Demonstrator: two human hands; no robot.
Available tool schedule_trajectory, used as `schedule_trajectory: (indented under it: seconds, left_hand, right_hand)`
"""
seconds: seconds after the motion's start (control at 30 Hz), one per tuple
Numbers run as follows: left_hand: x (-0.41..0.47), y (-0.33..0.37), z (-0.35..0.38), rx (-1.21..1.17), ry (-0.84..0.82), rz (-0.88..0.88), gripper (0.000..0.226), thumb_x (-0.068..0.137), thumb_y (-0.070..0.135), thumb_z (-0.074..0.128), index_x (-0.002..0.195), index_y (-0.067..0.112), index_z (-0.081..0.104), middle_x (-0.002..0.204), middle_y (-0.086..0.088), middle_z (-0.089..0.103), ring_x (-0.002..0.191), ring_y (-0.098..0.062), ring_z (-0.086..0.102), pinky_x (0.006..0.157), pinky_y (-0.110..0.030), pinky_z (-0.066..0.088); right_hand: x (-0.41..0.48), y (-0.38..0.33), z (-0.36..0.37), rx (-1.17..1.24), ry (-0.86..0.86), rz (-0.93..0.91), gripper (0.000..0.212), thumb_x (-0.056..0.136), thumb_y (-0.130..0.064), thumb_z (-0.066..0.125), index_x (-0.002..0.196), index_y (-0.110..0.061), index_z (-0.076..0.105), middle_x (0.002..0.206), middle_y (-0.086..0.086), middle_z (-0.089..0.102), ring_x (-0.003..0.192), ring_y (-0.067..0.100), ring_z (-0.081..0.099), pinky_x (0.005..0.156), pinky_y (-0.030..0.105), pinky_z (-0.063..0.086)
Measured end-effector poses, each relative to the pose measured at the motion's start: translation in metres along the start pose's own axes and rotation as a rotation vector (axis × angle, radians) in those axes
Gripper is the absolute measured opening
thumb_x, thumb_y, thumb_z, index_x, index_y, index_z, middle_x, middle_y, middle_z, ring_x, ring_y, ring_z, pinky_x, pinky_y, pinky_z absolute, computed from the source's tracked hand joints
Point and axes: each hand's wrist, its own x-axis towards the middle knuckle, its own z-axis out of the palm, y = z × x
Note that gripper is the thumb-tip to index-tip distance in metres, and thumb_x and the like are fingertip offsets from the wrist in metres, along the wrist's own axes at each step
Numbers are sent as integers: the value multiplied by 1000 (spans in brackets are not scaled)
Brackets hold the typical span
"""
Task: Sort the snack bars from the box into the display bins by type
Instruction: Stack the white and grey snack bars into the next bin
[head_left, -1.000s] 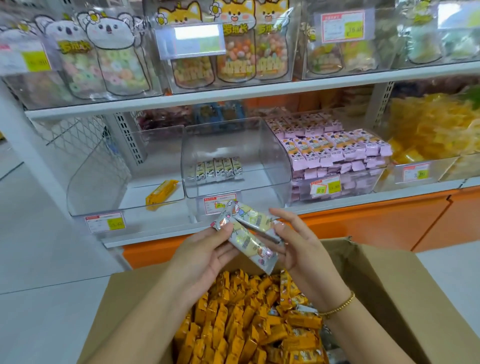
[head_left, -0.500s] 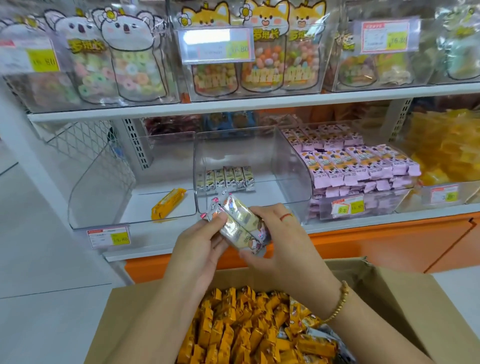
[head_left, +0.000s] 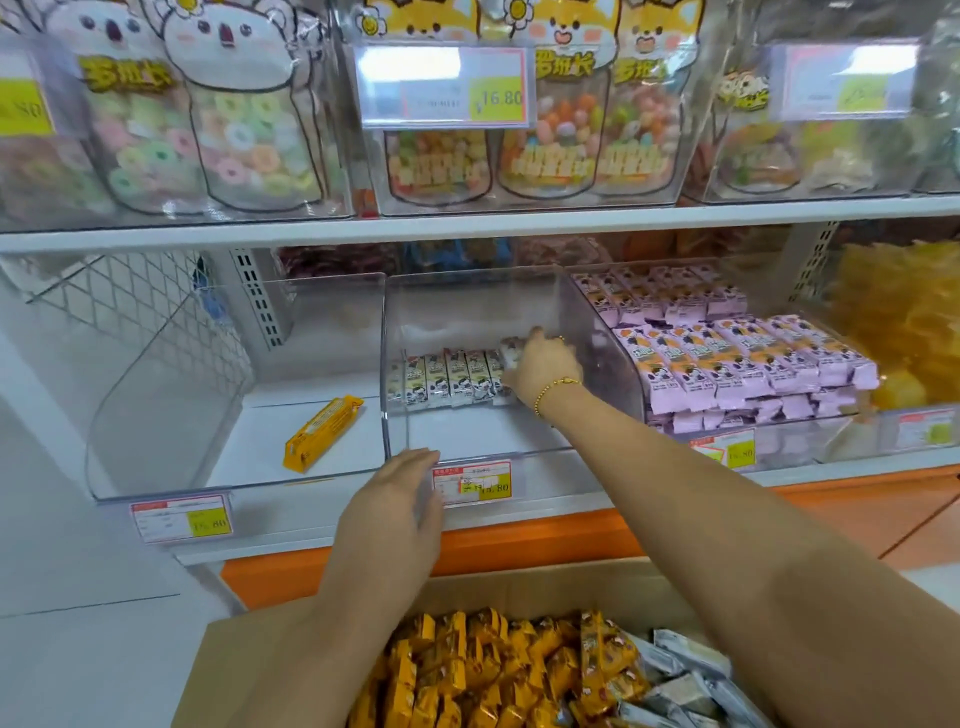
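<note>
Early days: the box (head_left: 519, 584) is still heaped.
Right hand (head_left: 540, 364) grips a pale bar (head_left: 511, 349) beside the short row (head_left: 447, 376) in the middle bin (head_left: 467, 301); left hand (head_left: 400, 499) hovers flat, released; one orange bar (head_left: 322, 431) binned.

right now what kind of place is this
Most likely a sweets or snack shop: price tags on clear display bins, bagged candy on the shelf above, and a cardboard box of stock, with the right hand holding snack bars in a bin.
</note>
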Motion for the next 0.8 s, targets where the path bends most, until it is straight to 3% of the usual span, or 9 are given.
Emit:
schedule_trajectory:
  seconds: [0.17,0.37,0.47,0.5,0.57,0.6,0.67,0.73,0.8]
  left_hand:
    - [7,-2,-3,-5,27,15,37,96,20,51,133,22,54,137,5,53,127,-10,47,104,-17,29]
    - [1,-2,-5,-8,-15,24,44,96,21,50,140,20,45,146,5,42,137,-8,34,105,-11,14]
    - [-9,3,-7,1,2,64,41,95,21,53,135,16,52,142,2,48,133,-11,40,105,-12,18]
    - [-13,8,-8,-12,20,76,34,94,22,55,127,16,60,134,1,56,126,-14,49,103,-15,27]
    - [-23,16,-6,-46,46,96,11,92,23,57,92,24,68,103,2,67,97,-15,61,82,-18,43]
    - [-28,19,-1,-54,54,110,17,91,23,58,75,27,60,86,3,65,82,-14,61,69,-17,42]
    - [-41,24,15,-33,28,110,34,90,24,60,59,23,46,63,2,55,61,-10,52,56,-19,35]
    - [-59,33,38,-23,-66,89,35,91,28,58,60,15,49,57,0,51,54,-10,46,51,-19,29]
    - [-79,35,68,-1,-224,57,28,92,30,56,68,14,56,64,0,58,62,-18,53,55,-28,32]
  right_hand:
    - [31,8,24,-108,-91,38,51,97,-30,48,136,0,33,139,22,42,129,37,42,99,40,41]
    - [13,5,-1,-89,-262,-84,36,100,-1,32,132,8,45,139,24,46,128,36,45,101,39,39]
    - [-11,13,-30,182,-178,-127,24,99,-9,38,97,-1,60,113,23,63,111,34,58,93,38,45]
    - [-25,20,-42,281,-112,-160,25,98,-13,43,85,-1,61,98,22,66,99,34,62,88,38,50]
    - [-66,38,-67,425,-17,-277,34,95,-19,53,69,1,63,73,20,67,70,30,65,71,36,55]
    - [-91,49,-79,452,-36,-355,38,95,-22,56,63,-2,62,63,15,65,58,22,62,61,30,53]
    - [-138,77,-93,437,-162,-454,42,94,-26,57,56,-11,55,52,1,58,46,8,51,51,20,45]
    - [-169,113,-89,332,-262,-436,43,94,-29,59,55,-12,54,48,-5,53,42,3,47,51,17,39]
    - [-185,158,-64,228,-366,-342,41,94,-29,58,57,-10,58,50,-2,56,43,3,47,51,17,39]
